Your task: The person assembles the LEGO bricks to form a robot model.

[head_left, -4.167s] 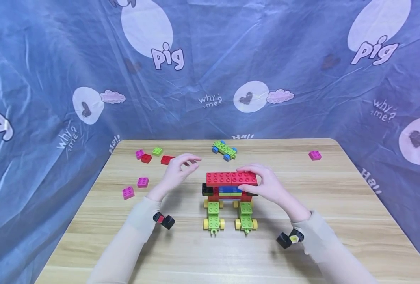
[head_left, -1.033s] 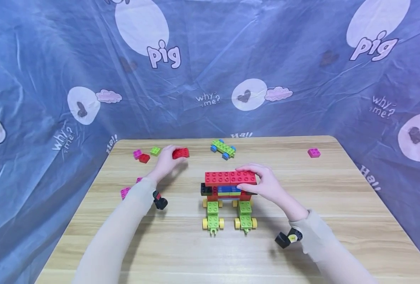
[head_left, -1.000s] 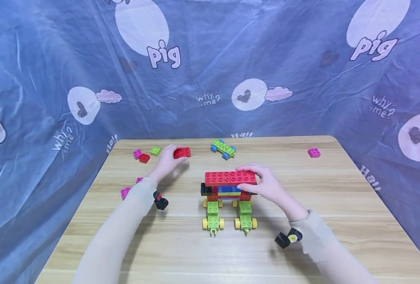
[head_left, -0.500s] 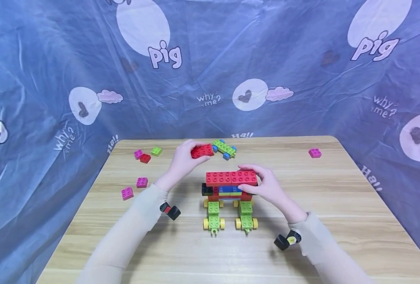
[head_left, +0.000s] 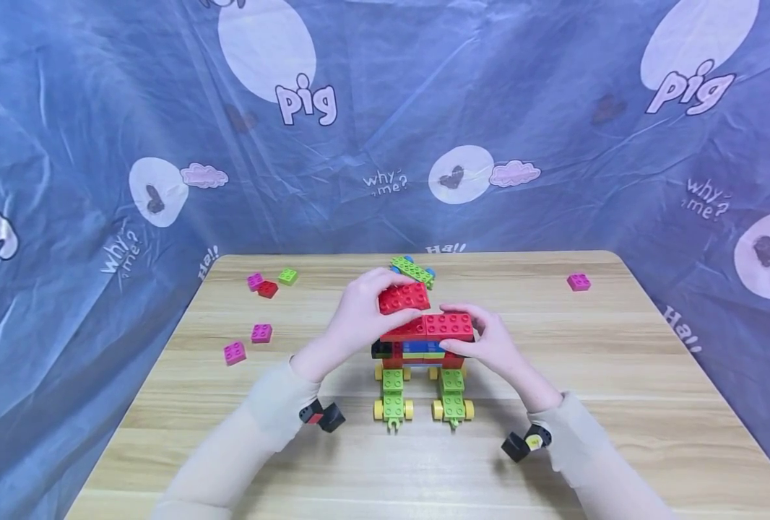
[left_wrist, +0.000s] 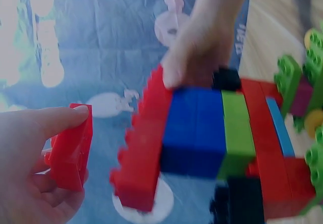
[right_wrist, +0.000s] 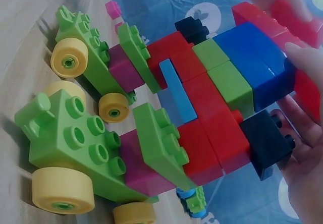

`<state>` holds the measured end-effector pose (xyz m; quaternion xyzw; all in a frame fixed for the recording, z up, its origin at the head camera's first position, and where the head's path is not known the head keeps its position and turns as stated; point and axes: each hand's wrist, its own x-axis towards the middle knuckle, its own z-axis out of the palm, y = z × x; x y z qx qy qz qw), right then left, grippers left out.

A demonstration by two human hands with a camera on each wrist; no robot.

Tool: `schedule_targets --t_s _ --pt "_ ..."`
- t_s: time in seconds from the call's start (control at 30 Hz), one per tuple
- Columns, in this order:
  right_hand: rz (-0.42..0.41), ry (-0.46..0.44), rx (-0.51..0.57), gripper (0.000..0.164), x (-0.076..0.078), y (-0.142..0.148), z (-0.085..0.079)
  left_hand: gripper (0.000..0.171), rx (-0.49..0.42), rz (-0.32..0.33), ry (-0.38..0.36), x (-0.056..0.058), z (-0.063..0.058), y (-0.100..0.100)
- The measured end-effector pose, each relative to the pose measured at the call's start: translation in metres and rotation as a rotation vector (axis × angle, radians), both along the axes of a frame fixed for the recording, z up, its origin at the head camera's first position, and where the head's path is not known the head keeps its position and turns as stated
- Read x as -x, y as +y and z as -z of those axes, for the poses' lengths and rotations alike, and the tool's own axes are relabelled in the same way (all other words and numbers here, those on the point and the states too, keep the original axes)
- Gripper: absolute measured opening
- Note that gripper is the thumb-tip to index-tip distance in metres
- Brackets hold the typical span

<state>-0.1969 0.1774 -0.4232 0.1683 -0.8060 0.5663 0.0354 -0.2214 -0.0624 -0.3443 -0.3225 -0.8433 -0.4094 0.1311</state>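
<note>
My left hand (head_left: 354, 318) pinches a red toy building brick (head_left: 406, 295) just above the left end of a built brick figure. In the left wrist view, a gap shows between that brick (left_wrist: 70, 153) and the figure's studded red top. My right hand (head_left: 489, 341) grips the right end of the red top layer (head_left: 448, 325), thumb in front. Under this layer sit blue bricks (right_wrist: 257, 57), lime bricks (right_wrist: 229, 85), black end bricks (right_wrist: 267, 143) and red bricks (right_wrist: 212, 128). The figure stands on two lime wheeled bases (head_left: 453, 408) with yellow wheels.
A lime car base with blue wheels (head_left: 414, 271) lies behind the figure. Pink bricks (head_left: 235, 352), a red brick (head_left: 268, 289) and a lime brick (head_left: 288, 276) are scattered at left. One pink brick (head_left: 578, 282) lies far right on the wooden table (head_left: 619, 404).
My left hand took up the red brick from the table's back left and carried it right, to above the figure. My right hand has kept its grip on the figure.
</note>
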Motion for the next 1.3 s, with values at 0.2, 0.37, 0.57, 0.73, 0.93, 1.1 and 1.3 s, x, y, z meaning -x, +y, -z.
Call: schedule_targets --t_s 0.2,0.37,0.57,0.73,0.93,1.1,1.3 --pt "-0.002 -0.076 0.042 0.051 0.000 0.000 0.004 0.042 0.029 0.054 0.024 -0.014 -0.005 0.010" --pt "0.003 -0.101 0.070 0.050 0.001 -0.001 0.008 0.041 0.051 0.070 0.002 -0.015 -0.002 0.016" --pt "-0.007 -0.090 0.103 0.045 0.002 -0.001 0.011 0.042 0.081 0.074 -0.038 -0.011 0.007 0.020" --pt "0.009 -0.107 0.085 0.047 0.002 -0.001 0.011 0.042 0.108 0.075 -0.065 -0.009 0.010 0.021" --pt "0.018 -0.094 0.062 0.046 0.003 0.000 0.012 0.041 0.139 0.085 -0.088 -0.007 0.011 0.022" --pt "0.001 -0.082 0.078 0.046 0.003 -0.001 0.012 0.042 0.159 0.079 -0.104 -0.007 0.012 0.022" --pt "0.001 -0.096 0.083 0.048 0.003 0.001 0.011 0.042 0.154 0.077 -0.115 -0.006 0.013 0.023"
